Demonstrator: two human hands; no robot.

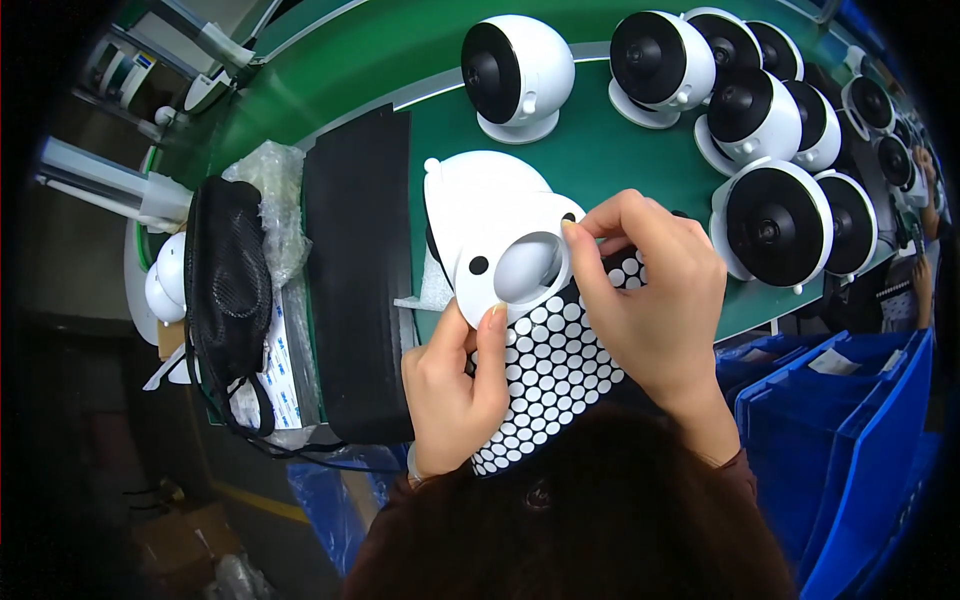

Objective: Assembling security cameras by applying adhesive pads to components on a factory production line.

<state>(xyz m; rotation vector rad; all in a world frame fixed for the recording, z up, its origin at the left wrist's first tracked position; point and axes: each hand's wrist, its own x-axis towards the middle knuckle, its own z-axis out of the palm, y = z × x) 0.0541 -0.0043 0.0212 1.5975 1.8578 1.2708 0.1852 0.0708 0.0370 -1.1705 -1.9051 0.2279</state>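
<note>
A white ball-shaped camera (pixel 490 175) lies tipped over on the bench, its white ring-shaped base (pixel 470 290) turned up toward me. One black round pad (pixel 479 265) sits flat on the left part of that base. My left hand (pixel 455 385) pinches the base's near edge between thumb and fingers. At the base's upper right, my right hand (pixel 655 290) has thumb and forefinger closed on a second black round pad (pixel 569 217), against the base's surface. Below both hands is a black sheet covered in white round stickers (pixel 550 370), partly hidden by the right hand.
Several finished-looking white cameras (pixel 770 225) with black fronts crowd the right side, and one camera (pixel 517 75) stands at the back. On the left lie a black mat (pixel 357 280), a black mesh pouch (pixel 230 280) and clear bubble wrap (pixel 275 190). Blue bins (pixel 830 420) stand lower right.
</note>
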